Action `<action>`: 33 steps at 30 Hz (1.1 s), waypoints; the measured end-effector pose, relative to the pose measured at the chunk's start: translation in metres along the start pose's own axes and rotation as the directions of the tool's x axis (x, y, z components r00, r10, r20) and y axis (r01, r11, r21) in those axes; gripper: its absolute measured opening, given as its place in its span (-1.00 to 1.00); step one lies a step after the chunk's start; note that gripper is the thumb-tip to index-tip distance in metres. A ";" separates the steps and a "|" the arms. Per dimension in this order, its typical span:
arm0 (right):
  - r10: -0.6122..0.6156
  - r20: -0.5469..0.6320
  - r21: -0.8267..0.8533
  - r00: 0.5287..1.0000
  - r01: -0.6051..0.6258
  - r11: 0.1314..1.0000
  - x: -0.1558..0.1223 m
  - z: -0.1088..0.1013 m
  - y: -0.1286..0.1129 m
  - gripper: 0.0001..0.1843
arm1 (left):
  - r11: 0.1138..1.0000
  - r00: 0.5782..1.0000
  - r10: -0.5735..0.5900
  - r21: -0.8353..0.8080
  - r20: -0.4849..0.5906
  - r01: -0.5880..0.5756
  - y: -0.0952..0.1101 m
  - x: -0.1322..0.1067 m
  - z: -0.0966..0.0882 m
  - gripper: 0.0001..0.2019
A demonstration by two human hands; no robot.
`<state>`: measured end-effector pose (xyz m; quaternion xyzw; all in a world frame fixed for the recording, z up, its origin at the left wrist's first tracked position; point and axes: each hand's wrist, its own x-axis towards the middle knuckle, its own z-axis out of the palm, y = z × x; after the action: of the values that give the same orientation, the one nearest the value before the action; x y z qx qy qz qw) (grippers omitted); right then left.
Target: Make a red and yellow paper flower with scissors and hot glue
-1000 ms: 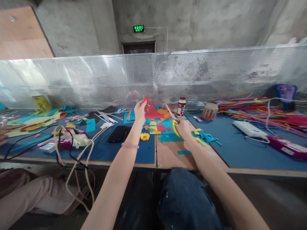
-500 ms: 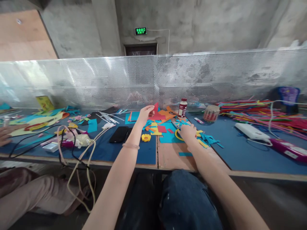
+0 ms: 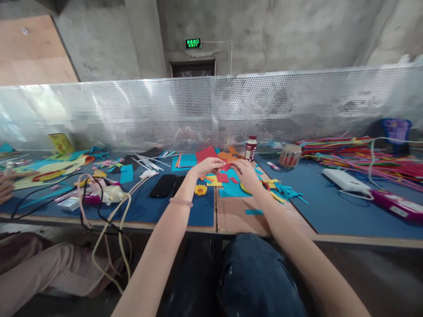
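My left hand (image 3: pixel 210 166) and my right hand (image 3: pixel 245 172) meet above the scattered paper, fingertips closed on a small piece of red paper (image 3: pixel 226 167). My fingers hide part of it. Just behind them lie a larger red sheet (image 3: pixel 205 153) and an orange cut sheet (image 3: pixel 230 156). Under my right wrist the yellow handle of what look like scissors (image 3: pixel 243 188) shows in part. Blue paper (image 3: pixel 231 190), a red square (image 3: pixel 222 178) and yellow scraps (image 3: pixel 213 181) lie below the hands, beside a yellow paper flower (image 3: pixel 200 189).
A bottle (image 3: pixel 250 149) and a clear jar (image 3: pixel 290 156) stand at the back. Phones (image 3: pixel 163 186) and tangled cables (image 3: pixel 127 207) lie left; a white power bank-like block (image 3: pixel 346 181) and colourful pipe cleaners (image 3: pixel 340 152) lie right. Another person's hand (image 3: pixel 5 187) is at far left.
My left hand has come down and right, and the larger red sheet now lies flat. My right hand has moved left, away from the yellow handle, to meet it at the small red paper.
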<state>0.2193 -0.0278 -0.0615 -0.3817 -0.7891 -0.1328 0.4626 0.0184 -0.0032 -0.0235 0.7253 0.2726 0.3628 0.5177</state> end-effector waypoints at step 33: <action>0.213 0.033 0.078 0.977 -0.215 0.974 -0.003 0.003 -0.015 -0.77 | 0.994 0.998 0.054 0.100 -0.044 -0.049 -0.008 0.006 0.001 -0.66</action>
<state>0.2071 -0.0378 -0.0637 -0.4469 -0.7539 -0.0453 0.4795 0.0226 0.0034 -0.0297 0.7482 0.2832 0.3788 0.4652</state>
